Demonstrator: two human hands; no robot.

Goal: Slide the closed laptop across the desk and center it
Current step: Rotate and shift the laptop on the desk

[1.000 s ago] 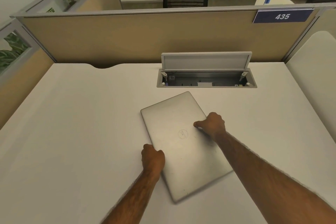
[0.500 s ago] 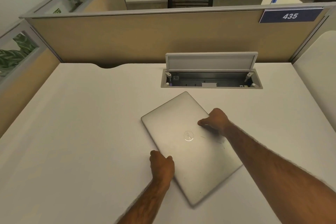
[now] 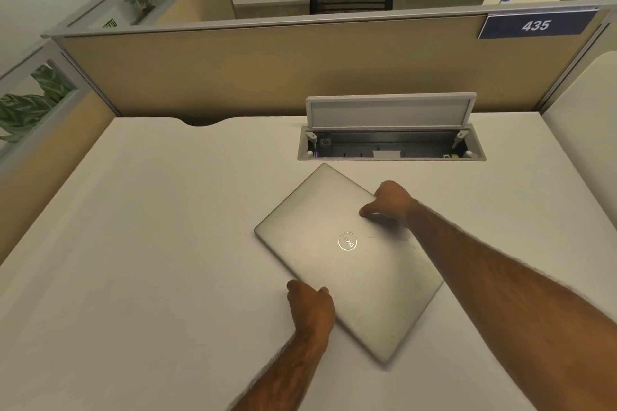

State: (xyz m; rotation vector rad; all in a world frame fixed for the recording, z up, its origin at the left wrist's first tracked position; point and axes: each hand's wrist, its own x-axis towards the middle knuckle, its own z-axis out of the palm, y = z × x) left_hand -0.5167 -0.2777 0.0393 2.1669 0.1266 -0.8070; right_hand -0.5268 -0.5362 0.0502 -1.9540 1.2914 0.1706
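A closed silver laptop (image 3: 347, 264) with a round logo lies flat on the white desk (image 3: 150, 243), turned at an angle, one corner pointing toward the back. My left hand (image 3: 312, 307) grips its near left edge, fingers curled over the lid. My right hand (image 3: 389, 200) holds the far right edge, thumb pressed on the lid. My right forearm crosses over the laptop's right corner and hides it.
An open cable box (image 3: 390, 143) with its lid flipped up is set into the desk just behind the laptop. A tan partition (image 3: 267, 70) with a blue sign reading 435 (image 3: 536, 25) closes off the back. A white side panel (image 3: 584, 117) stands at right.
The laptop has turned clockwise under both hands and its near corner has swung to the right. My right hand has moved back and right along the edge; my left stays on the near left edge.
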